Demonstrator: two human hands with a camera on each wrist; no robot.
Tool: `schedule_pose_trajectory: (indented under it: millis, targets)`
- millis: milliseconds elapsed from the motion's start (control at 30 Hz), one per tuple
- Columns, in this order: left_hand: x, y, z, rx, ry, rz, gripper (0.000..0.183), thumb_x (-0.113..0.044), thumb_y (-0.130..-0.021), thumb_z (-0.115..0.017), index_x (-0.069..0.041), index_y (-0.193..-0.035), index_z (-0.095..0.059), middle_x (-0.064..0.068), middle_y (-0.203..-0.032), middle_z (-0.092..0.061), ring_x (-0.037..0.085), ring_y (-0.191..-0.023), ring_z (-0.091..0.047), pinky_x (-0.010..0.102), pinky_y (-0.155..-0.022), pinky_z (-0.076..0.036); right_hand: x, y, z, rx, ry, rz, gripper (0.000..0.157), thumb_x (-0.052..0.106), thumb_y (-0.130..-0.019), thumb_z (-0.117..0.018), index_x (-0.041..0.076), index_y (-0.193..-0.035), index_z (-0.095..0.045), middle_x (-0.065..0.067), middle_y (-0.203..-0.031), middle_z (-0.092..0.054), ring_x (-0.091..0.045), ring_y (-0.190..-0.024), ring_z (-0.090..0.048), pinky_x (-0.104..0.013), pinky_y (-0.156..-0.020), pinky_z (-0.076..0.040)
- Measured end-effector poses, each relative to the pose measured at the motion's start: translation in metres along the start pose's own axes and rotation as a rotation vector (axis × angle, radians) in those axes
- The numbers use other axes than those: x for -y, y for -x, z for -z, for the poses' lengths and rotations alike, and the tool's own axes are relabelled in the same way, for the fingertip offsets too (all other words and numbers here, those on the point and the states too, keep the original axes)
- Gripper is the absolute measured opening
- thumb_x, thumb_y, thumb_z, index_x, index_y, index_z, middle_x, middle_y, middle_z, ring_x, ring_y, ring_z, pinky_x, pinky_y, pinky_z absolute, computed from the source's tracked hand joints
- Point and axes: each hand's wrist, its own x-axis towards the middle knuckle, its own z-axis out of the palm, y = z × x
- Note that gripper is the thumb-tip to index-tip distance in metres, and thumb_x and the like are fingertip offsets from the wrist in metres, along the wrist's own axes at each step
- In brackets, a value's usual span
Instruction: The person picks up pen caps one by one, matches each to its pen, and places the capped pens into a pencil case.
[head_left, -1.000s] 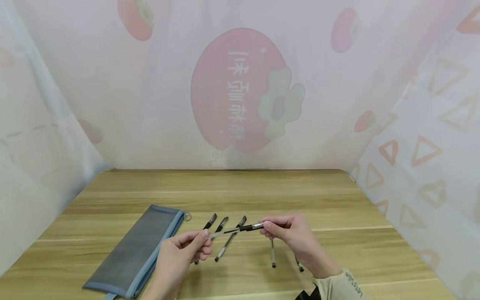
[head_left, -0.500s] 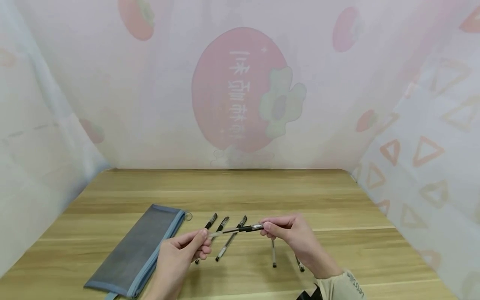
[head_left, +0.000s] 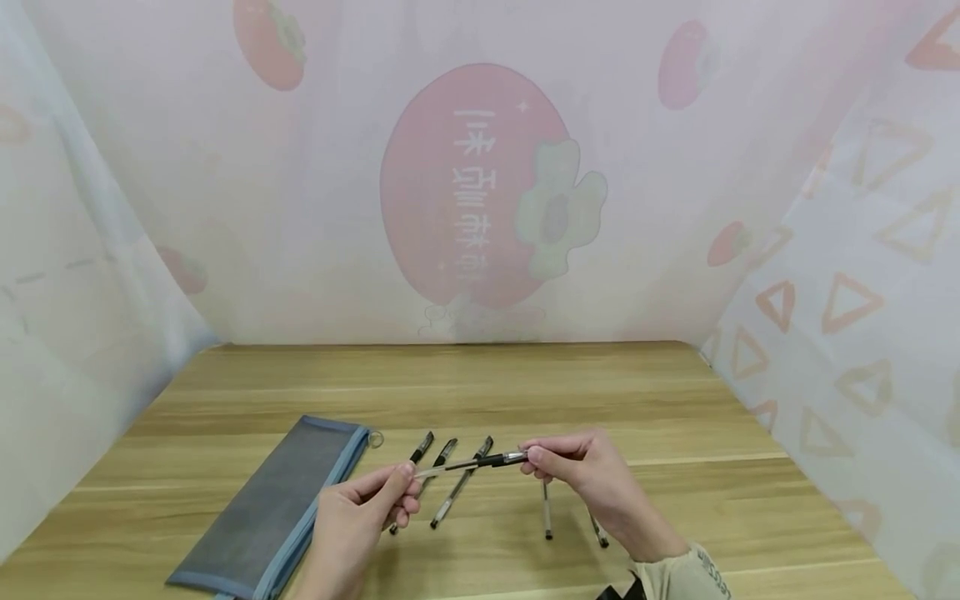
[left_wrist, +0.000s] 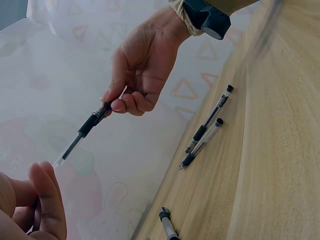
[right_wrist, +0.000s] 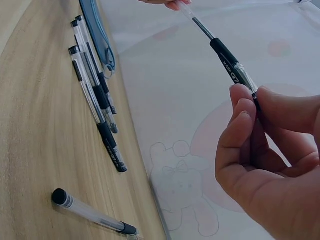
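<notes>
Level above the table, a gel pen (head_left: pixel 491 460) with a clear barrel and black grip spans both hands. My left hand (head_left: pixel 360 521) pinches its clear end between thumb and fingers. The capped end, with its clip, is pinched by my right hand (head_left: pixel 600 487); the right wrist view shows thumb and fingertips closed on the black tip of the pen (right_wrist: pixel 227 60). Below, three similar pens (head_left: pixel 452 497) lie slanted side by side near the left hand. Another pen (head_left: pixel 547 512) and a partly covered pen (head_left: pixel 598 532) lie under the right hand.
A blue-grey mesh pencil case (head_left: pixel 258 508) with a zip edge and a ring (head_left: pixel 376 439) lies left of the pens, beside the left forearm. The wooden table (head_left: pixel 645 392) ends at a printed cloth backdrop (head_left: pixel 315 208), with cloth on both sides.
Both hands keep their pinch on the pen and hold nearly still. The head view has tilted very slightly; the pens and pencil case on the table have not moved.
</notes>
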Motion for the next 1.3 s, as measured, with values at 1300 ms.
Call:
schedule_pose_trajectory:
  millis: [1300]
  targets:
    - [0.007,0.000,0.002,0.047,-0.039,0.008,0.027,-0.019,-0.091,-0.073,0.006,-0.103,-0.073,0.018,-0.086,-0.070,0.016,-0.065,-0.063,0.023,-0.056,-0.054,-0.007,-0.001,-0.001,-0.030,0.007,-0.041,0.030,0.015,-0.092,-0.072,-0.010,-0.108,-0.071,-0.010,-0.086,-0.072,-0.013,-0.077,-0.062,-0.029,-0.076,-0.054]
